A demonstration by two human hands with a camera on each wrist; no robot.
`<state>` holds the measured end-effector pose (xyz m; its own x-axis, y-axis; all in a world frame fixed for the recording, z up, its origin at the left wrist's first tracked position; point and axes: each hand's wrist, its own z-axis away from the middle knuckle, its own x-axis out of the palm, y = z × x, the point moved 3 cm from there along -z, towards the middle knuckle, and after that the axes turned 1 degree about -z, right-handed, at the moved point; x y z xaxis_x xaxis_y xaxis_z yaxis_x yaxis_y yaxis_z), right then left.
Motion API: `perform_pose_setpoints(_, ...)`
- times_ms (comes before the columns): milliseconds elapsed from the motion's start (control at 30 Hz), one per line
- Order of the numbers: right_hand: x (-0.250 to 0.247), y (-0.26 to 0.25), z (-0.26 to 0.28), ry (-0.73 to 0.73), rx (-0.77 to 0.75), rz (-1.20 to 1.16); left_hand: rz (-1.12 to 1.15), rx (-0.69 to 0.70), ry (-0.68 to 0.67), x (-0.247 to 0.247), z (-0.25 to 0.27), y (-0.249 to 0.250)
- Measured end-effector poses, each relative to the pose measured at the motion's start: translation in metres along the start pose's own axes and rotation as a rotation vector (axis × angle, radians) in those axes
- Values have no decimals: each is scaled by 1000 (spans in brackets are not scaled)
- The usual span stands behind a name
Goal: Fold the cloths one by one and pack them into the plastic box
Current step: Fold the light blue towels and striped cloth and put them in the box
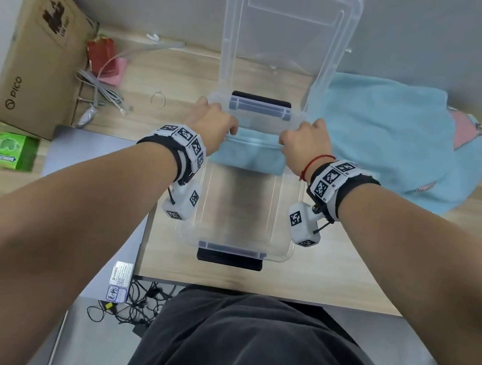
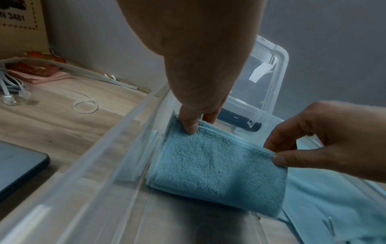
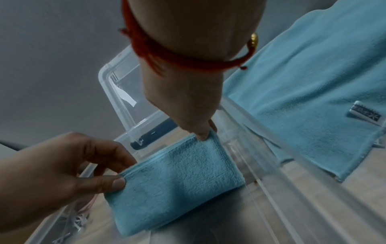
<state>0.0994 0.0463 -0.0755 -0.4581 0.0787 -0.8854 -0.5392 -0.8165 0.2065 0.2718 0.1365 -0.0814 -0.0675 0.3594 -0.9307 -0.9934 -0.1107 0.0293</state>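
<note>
Cloth: folded blue cloth point(image 2: 217, 166) stood inside the clear box point(image 2: 117, 148).
Left hand point(image 2: 200, 69): pinched its top corner.
Right hand point(image 2: 325, 140): pinched the other corner.

A cardboard box point(image 1: 38, 52), grey cables point(image 1: 100, 92) and a green packet point(image 1: 13, 150) lie left.

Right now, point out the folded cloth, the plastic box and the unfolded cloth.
folded cloth point(image 2: 217, 166), left wrist view, middle of its face.
plastic box point(image 1: 242, 248), head view, near rim.
unfolded cloth point(image 1: 391, 133), head view, flat middle.
</note>
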Motion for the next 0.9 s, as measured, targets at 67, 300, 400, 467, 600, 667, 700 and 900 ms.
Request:
perform_pose_setpoints(67,-1,1,-5,14,22,-20,17,-24,38,-1,-4,-6)
perform_pose_setpoints(300,-4,2,-13,156,89,-155,146,-66,284,-4,-2,-20)
perform_pose_setpoints(400,-7,-1,-13,215,81,-227,342,-203,288,-6,3,-26)
perform_pose_setpoints(467,-8,-7,-15,180,9,-292,435,-277,253,-6,4,-28)
perform_pose_setpoints(600,1,-30,-17,-54,-161,-304,500,-345,220,-3,4,-29)
perform_pose_setpoints(667,12,-40,-18,-150,-181,-272,523,-367,215,-1,4,-29)
perform_pose_setpoints(700,18,-44,-20,-193,-198,-256,535,-371,207,0,4,-29)
perform_pose_setpoints(900,45,-56,-28,-355,-241,-208,568,-367,192,2,2,-27)
